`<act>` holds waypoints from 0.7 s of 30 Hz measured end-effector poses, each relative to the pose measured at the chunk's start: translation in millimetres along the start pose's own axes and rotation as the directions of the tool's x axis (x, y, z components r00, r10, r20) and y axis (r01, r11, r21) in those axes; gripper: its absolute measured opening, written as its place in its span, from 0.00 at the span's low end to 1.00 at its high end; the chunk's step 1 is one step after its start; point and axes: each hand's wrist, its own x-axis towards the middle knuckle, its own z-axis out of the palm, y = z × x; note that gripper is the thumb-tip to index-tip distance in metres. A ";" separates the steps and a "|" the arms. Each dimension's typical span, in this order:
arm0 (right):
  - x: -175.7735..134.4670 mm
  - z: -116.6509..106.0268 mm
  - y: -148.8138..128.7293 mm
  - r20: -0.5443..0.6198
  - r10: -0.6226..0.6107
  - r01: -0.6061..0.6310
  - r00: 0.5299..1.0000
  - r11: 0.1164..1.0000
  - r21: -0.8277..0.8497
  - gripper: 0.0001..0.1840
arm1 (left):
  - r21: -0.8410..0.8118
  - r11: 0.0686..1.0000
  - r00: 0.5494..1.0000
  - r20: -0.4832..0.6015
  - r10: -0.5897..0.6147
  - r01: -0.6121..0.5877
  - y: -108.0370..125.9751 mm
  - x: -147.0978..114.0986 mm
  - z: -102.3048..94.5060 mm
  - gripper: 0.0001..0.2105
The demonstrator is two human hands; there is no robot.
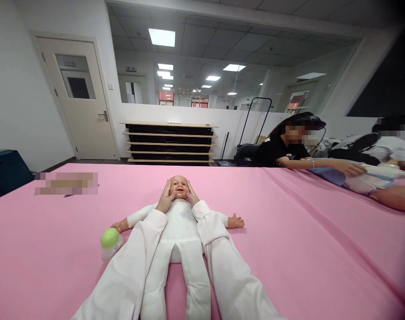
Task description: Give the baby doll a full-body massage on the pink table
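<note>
A baby doll (180,222) with a soft white cloth body lies on its back, its head at the far end and its arms spread wide. My left hand (165,198) rests along the left side of its face, fingers stretched out and flat on the cheek and temple. On the other side my right hand (192,194) lies against the face in the same way, fingers extended. Both hands are open and touch the head without wrapping round it. Beside the doll's hand at left is a clear container with a green lid (109,238), partly behind my left sleeve.
A pink cloth (289,249) covers the table and has a long crease at right. A co-worker (287,142) leans over another doll (394,197) at the right edge. Farther back are a low shelf (170,144) and a door (77,98).
</note>
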 end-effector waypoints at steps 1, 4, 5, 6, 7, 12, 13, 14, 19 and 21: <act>1.4 -1.8 0.0 0.007 0.005 -0.005 1.000 1.000 -0.026 0.48 | 0.028 0.999 1.000 -0.001 0.016 -0.016 0.9 -1.1 0.2 0.39; 4.9 -6.2 -0.6 0.010 0.000 0.001 1.000 0.992 -0.123 0.56 | 0.134 0.989 0.998 -0.005 0.058 -0.057 4.0 -4.1 1.0 0.46; 5.4 -7.0 -0.8 0.008 -0.004 0.005 1.000 0.990 -0.144 0.57 | 0.160 0.985 0.998 -0.001 0.063 -0.062 4.9 -4.6 1.3 0.47; 5.6 -7.4 -1.0 0.006 -0.008 0.008 1.000 0.988 -0.155 0.57 | 0.177 0.982 0.998 0.005 0.062 -0.062 5.6 -4.8 1.4 0.47; 5.4 -7.5 -1.0 0.006 -0.012 0.013 1.000 0.987 -0.158 0.56 | 0.183 0.981 0.998 0.009 0.058 -0.059 6.0 -4.7 1.5 0.46; 1.9 -5.9 1.4 0.008 -0.024 0.024 1.000 0.994 -0.104 0.52 | 0.098 0.994 0.999 0.017 0.044 -0.046 2.6 -1.2 -0.2 0.42; 1.4 -5.5 2.1 0.009 -0.020 0.021 1.000 0.997 -0.076 0.51 | 0.069 0.997 0.999 0.023 0.043 -0.044 1.3 -0.4 -1.0 0.40; 1.1 -5.1 2.8 0.012 -0.013 0.014 1.000 0.999 -0.040 0.51 | 0.039 0.998 0.999 0.030 0.040 -0.041 0.1 0.3 -1.8 0.39; 3.6 -5.1 4.5 0.055 0.022 -0.028 0.998 0.993 0.116 0.48 | -0.048 0.999 0.999 0.052 0.009 -0.006 -1.7 1.2 -3.8 0.35; 5.4 -6.6 4.8 0.060 0.024 -0.029 0.998 0.995 0.093 0.49 | -0.019 1.000 0.999 0.044 0.012 -0.011 -0.9 0.2 -2.8 0.38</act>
